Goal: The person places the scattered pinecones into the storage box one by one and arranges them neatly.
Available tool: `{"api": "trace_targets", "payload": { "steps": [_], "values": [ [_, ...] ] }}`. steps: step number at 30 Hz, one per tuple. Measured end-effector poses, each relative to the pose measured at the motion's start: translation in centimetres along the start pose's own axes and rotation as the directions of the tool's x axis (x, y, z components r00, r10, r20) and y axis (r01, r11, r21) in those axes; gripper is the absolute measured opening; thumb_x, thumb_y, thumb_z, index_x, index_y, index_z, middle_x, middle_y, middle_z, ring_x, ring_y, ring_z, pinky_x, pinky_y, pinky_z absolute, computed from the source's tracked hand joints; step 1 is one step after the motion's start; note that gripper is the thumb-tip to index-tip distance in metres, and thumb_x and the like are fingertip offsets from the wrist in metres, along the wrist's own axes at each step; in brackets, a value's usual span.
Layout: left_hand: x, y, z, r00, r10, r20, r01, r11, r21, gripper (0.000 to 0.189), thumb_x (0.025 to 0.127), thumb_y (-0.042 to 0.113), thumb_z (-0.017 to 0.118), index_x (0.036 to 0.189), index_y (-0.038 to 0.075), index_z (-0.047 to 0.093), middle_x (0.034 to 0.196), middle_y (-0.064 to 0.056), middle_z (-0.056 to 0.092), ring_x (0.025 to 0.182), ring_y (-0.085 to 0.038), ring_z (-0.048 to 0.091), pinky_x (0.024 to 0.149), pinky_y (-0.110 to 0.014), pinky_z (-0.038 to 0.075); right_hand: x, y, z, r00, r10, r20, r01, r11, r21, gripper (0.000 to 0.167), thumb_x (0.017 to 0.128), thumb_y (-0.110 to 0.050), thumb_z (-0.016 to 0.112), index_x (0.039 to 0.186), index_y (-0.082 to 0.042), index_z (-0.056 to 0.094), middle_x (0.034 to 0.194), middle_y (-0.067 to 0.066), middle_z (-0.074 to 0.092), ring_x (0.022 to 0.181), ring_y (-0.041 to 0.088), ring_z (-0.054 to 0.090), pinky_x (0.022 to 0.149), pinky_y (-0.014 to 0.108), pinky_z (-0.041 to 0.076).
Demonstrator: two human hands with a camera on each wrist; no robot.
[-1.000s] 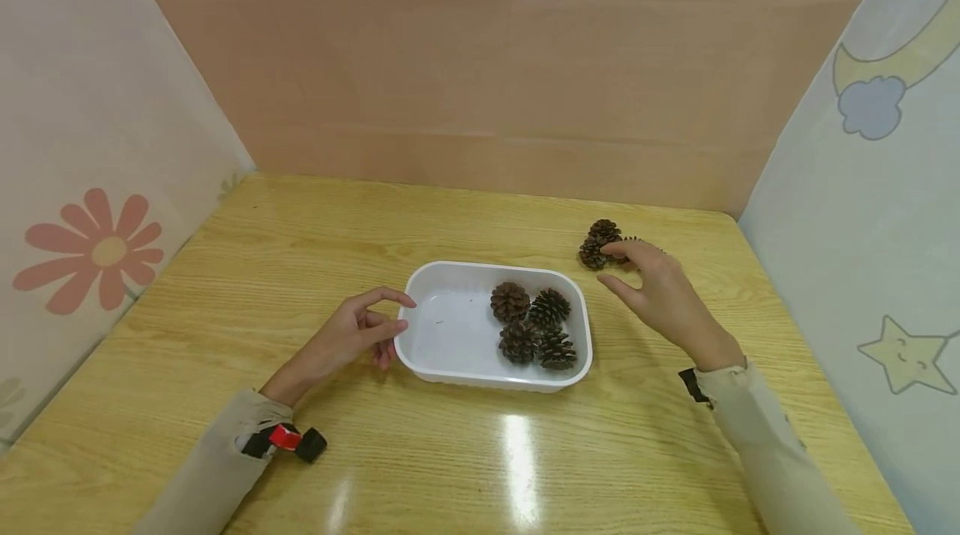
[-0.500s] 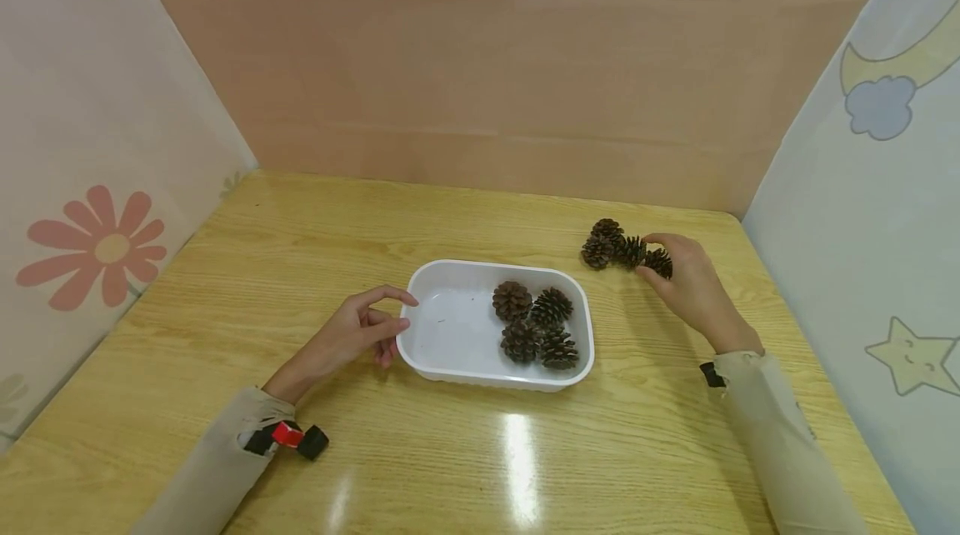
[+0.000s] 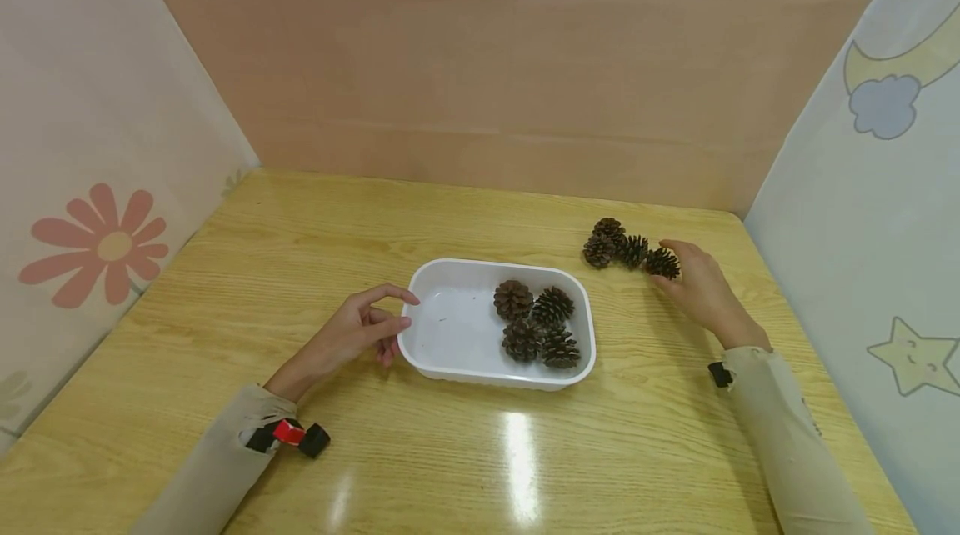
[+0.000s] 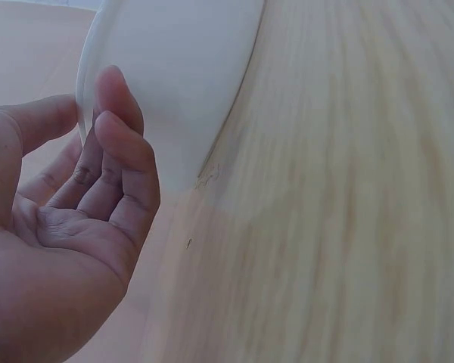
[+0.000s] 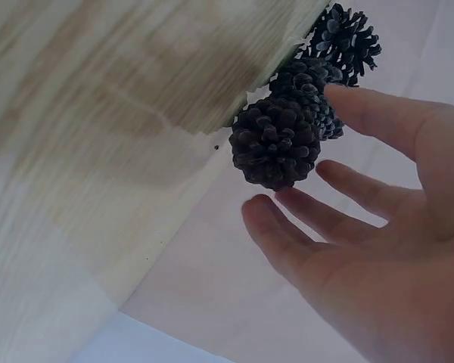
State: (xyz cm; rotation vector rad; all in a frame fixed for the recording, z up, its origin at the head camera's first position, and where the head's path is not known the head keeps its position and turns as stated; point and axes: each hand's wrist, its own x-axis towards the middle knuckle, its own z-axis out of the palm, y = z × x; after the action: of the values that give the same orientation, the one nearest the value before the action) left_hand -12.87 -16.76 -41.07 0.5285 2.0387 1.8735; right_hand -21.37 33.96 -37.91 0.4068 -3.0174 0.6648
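A pale, wood-grained tabletop (image 3: 420, 477) spreads out from the person, a bright reflection (image 3: 519, 460) on its near part. Beyond that sits a white tray (image 3: 487, 379), four pine cones (image 3: 521, 340) in its right half. Farther off to the right, three loose pine cones (image 3: 598, 252) cluster beside a fourth, the end cone (image 3: 663, 262). A left wall (image 3: 75, 102) with a printed flower (image 3: 114, 246) and a right wall (image 3: 840, 252) with a star (image 3: 909, 356) flank the tabletop; a plain tan back wall (image 3: 480, 85) closes it off. The left hand (image 3: 360, 327) holds the tray's left rim, fingers bent and slightly apart. The right hand (image 3: 697, 285) curves its parted fingers around the end cone; whether they grip it I cannot tell.
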Motion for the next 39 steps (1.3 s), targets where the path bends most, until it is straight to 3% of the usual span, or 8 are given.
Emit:
{"api": "trace_targets", "payload": {
  "steps": [6, 16, 27, 39],
  "values": [
    [0.0, -0.2, 0.0, 1.0, -0.004, -0.003, 0.004, 1.0, -0.005, 0.039, 0.1, 0.014, 0.061, 0.134, -0.004, 0.05, 0.066, -0.019, 0.064, 0.053, -0.02, 0.062, 0.05, -0.034, 0.054, 0.1, 0.2, 0.1, 0.996, 0.03, 0.08, -0.029, 1.0, -0.01, 0.064, 0.097, -0.011, 0.065, 0.147, 0.012, 0.032, 0.145, 0.039, 0.034, 0.131, 0.057, 0.033, 0.104, 0.069, 0.032],
    [-0.1, -0.3, 0.0, 1.0, -0.014, -0.006, 0.014, 1.0, -0.011, 0.04, 0.1, 0.015, 0.062, 0.134, -0.003, 0.051, 0.066, -0.02, 0.064, 0.053, -0.021, 0.062, 0.05, -0.034, 0.054, 0.1, -0.1, 0.7, 0.994, 0.031, 0.102, -0.023, 0.997, -0.075, 0.048, 0.097, -0.015, 0.066, 0.134, 0.011, 0.05, 0.128, 0.038, 0.054, 0.115, 0.054, 0.054, 0.091, 0.064, 0.047],
    [-0.1, -0.3, -0.1, 1.0, -0.009, -0.007, 0.009, 1.0, -0.011, 0.04, 0.1, 0.015, 0.062, 0.133, -0.004, 0.05, 0.065, -0.02, 0.063, 0.053, -0.021, 0.062, 0.05, -0.035, 0.054, -0.1, -0.6, 0.6, 0.996, 0.006, 0.092, 0.001, 0.997, -0.074, 0.049, 0.094, -0.015, 0.07, 0.133, 0.009, 0.052, 0.129, 0.036, 0.054, 0.117, 0.054, 0.052, 0.094, 0.065, 0.044],
    [0.2, -0.2, 0.0, 1.0, 0.002, -0.007, -0.002, 1.0, -0.005, 0.039, 0.1, 0.014, 0.062, 0.133, -0.004, 0.05, 0.065, -0.022, 0.063, 0.052, -0.021, 0.061, 0.049, -0.034, 0.054, -0.4, -3.1, 0.2, 0.996, 0.009, 0.091, -0.003, 0.998, -0.064, 0.049, 0.097, -0.016, 0.066, 0.136, 0.007, 0.049, 0.134, 0.037, 0.05, 0.123, 0.055, 0.046, 0.099, 0.067, 0.039]
  ]
}}
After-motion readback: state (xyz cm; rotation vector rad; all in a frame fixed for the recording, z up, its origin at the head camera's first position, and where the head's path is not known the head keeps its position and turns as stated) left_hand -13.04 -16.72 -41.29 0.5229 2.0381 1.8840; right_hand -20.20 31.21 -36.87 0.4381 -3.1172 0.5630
